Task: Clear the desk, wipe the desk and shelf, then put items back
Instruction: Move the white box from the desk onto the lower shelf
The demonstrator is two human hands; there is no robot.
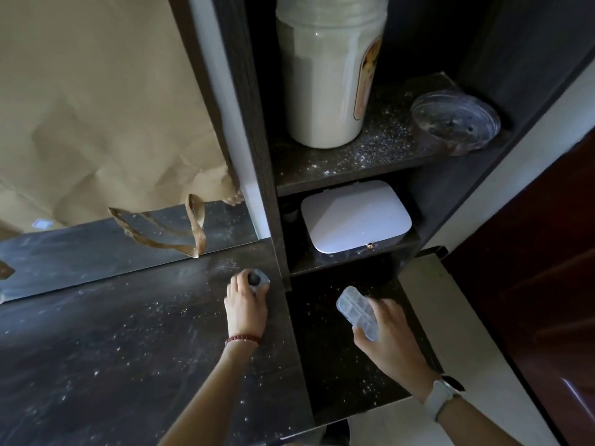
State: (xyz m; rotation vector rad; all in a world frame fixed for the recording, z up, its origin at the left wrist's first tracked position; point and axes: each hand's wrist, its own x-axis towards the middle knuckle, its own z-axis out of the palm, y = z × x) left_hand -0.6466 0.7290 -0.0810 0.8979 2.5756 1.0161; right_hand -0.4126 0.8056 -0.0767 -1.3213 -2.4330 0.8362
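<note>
Both forearms reach forward from the near edge, bare, and stay apart from each other. The left hand (246, 309) is farther away, palm down, with its fingers curled over a small object (258, 280) at the fingertips; a band of dark red beads sits on its wrist. The right hand (388, 331) is on the right side, a little nearer, and its fingers and thumb grip a small clear case (357, 312). Its wrist carries a watch with a pale strap.

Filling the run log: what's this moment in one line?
left hand: grips small container on desk | right hand: holds clear compartment box | surfaces: speckled
</note>
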